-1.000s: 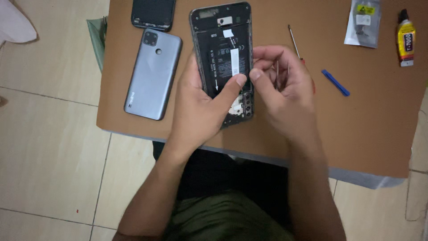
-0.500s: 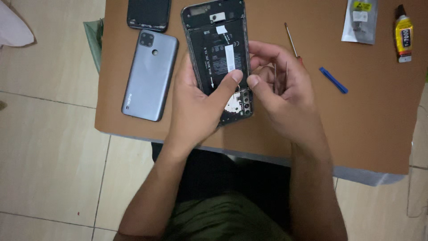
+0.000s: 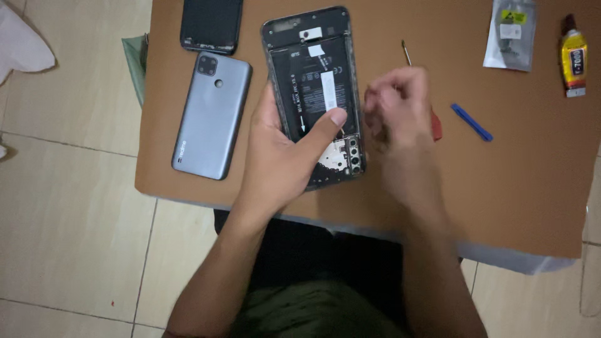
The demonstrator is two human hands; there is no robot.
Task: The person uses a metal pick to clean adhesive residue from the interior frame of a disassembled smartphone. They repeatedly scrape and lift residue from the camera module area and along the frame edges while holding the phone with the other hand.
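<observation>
left hand [image 3: 282, 156] clamping opened phone [image 3: 316, 87] over table [image 3: 501, 188] centre, thumb lying across battery | right hand [image 3: 397, 116] blurred, curling just right of phone, grip unclear | bare board lying near-right | back cover [image 3: 211, 116] lying left

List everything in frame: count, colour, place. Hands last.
opened phone: 1, black, back cover off, insides showing, top centre of the table, held in the left hand
back cover: 1, grey-blue, flat on the table left of the opened phone
dark panel: 1, black, top edge of view, above the back cover
screwdriver: 1, thin shaft, mostly hidden behind the right hand
pry tool: 1, blue, right of the right hand
foil pouch: 1, silver, top right
glue tube: 1, yellow with dark cap, far right
table: 1, brown
left hand: holds the opened phone, thumb across it
right hand: closed, blurred, beside the opened phone's right edge
</observation>
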